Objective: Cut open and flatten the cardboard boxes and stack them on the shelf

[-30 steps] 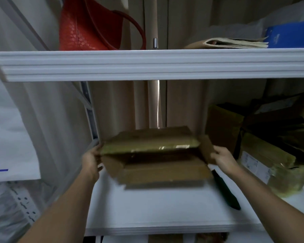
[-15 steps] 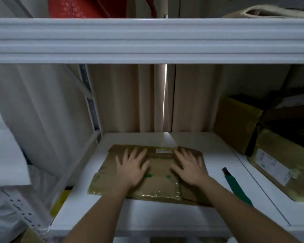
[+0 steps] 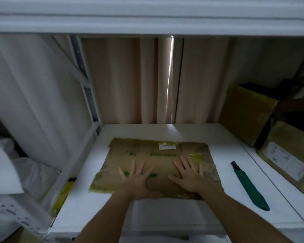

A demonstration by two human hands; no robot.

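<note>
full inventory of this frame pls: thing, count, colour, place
flattened box: 1, brown with yellowish tape and green print, flat on the shelf, centre
shelf: 1, white, under the box
knife: 1, green, on the shelf right of the box
unopened boxes: at least 2, brown, right side
curtain: beige, behind the shelf
upper shelf: 1, white, overhead
left hand: fingers spread, pressing on the box
right hand: fingers spread, pressing on the box
</note>
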